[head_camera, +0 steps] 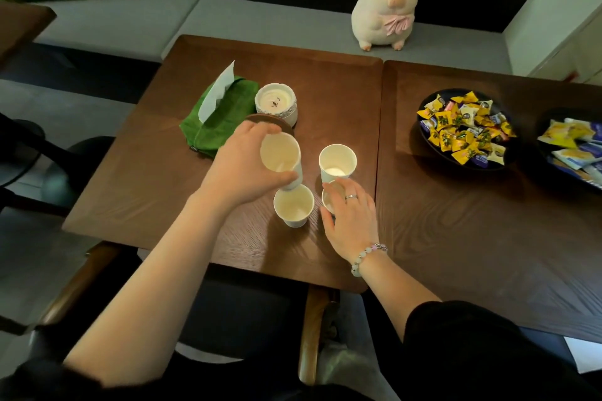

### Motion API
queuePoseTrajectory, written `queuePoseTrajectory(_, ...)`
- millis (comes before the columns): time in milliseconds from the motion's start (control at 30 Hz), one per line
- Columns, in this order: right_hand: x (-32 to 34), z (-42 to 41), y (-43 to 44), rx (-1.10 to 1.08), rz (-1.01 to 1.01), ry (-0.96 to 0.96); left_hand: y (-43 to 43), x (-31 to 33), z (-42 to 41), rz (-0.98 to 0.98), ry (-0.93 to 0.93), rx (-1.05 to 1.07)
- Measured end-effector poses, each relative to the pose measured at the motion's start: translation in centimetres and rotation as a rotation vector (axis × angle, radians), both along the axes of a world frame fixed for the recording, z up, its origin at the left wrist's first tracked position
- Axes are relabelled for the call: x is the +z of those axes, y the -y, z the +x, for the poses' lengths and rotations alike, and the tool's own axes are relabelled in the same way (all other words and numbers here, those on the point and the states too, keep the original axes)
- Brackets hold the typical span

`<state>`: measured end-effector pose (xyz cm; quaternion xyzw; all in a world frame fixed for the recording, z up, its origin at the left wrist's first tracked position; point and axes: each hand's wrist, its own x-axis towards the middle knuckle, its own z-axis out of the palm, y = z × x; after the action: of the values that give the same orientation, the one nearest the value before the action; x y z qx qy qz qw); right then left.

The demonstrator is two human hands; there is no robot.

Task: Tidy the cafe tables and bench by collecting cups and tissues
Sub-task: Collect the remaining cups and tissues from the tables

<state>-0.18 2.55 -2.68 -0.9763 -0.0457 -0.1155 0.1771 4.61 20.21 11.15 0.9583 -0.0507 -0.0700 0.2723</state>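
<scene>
Several white paper cups stand on the dark wooden table [163, 205]. My left hand [241, 169] grips one paper cup [280, 155], lifted and tilted just above a second cup [293, 207] that stands upright. My right hand [353, 218] curls around a third cup [330, 197], mostly hidden under the fingers. A fourth cup [337, 163] stands just behind it. A green tissue holder [216, 114] with a white tissue sticking up lies at the back left.
A white ribbed candle jar [277, 104] sits beside the tissue holder. A black bowl of wrapped sweets [465, 128] and a second dish [573, 146] sit on the right table. A plush pig [386, 8] sits on the grey bench [130, 23]. A chair stands below the table's near edge.
</scene>
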Motion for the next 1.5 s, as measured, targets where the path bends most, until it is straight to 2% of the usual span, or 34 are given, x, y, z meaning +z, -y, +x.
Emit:
queuePoseTrajectory(300, -0.1, -0.1, 0.1, -0.007, -0.01, -0.021, 1.3, -4.7, -2.2, 0.12, -0.161, -0.101)
queuePoseTrajectory(667, 0.0, -0.2, 0.0, -0.014, -0.004, -0.089, 2.1, -7.0, -2.4, 0.149, -0.171, -0.106)
queuePoseTrajectory(967, 0.1, -0.3, -0.1, -0.027, 0.008, -0.085, 2.5, -7.7, -1.8, 0.073, -0.232, -0.113)
queuePoseTrajectory(1067, 0.2, -0.3, -0.1, -0.022, 0.026, -0.091, 2.3, -7.1, -0.9, -0.044, -0.319, -0.079)
queuePoseTrajectory(1167, 0.3, -0.3, 0.1, -0.011, 0.034, -0.082, 2.5, -6.0, 1.2, -0.104, -0.269, -0.048)
queuePoseTrajectory(1233, 0.2, -0.3, 0.2, -0.009, 0.03, -0.081, 3.1, -5.2, 3.0, -0.033, -0.187, -0.113)
queuePoseTrajectory(1333, 0.3, -0.3, 0.2, -0.002, 0.022, -0.085, 4.8, -4.6, 5.4, 0.177, -0.073, -0.349)
queuePoseTrajectory(1500, 0.5, -0.2, 0.5, 0.017, 0.03, -0.115, 8.0, -5.2, 7.5, 0.544, -0.074, -0.633)
